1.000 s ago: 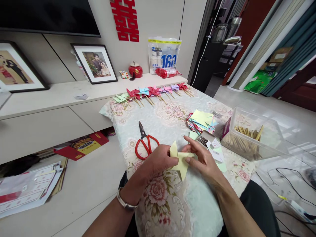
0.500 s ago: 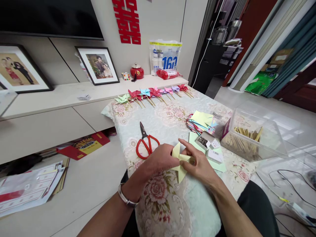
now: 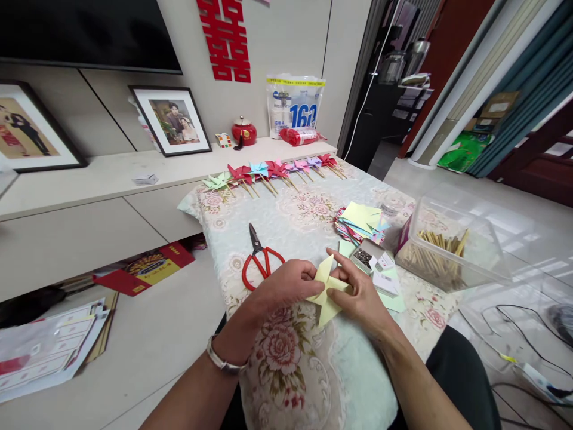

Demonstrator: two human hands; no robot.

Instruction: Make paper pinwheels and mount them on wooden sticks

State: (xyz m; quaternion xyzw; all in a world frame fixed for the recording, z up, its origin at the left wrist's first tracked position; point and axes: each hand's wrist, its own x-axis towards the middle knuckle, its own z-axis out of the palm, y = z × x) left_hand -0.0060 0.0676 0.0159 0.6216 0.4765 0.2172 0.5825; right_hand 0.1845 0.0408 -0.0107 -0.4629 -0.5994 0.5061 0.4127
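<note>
In the head view, the left hand (image 3: 286,286) and right hand (image 3: 362,295) meet over the near middle of the worktop (image 3: 313,215), each grip pinched narrow on a yellow paper pinwheel (image 3: 326,291) held between them, its points sticking out above and below the fingers. Red scissors (image 3: 260,260) lie just left of the left hand. To the right sit a small box of pins (image 3: 367,257), a stack of coloured paper squares (image 3: 362,218) and a clear tub of wooden sticks (image 3: 443,251) near the right edge. Finished pinwheels (image 3: 268,171) line the far edge; the cloth between is open.
</note>
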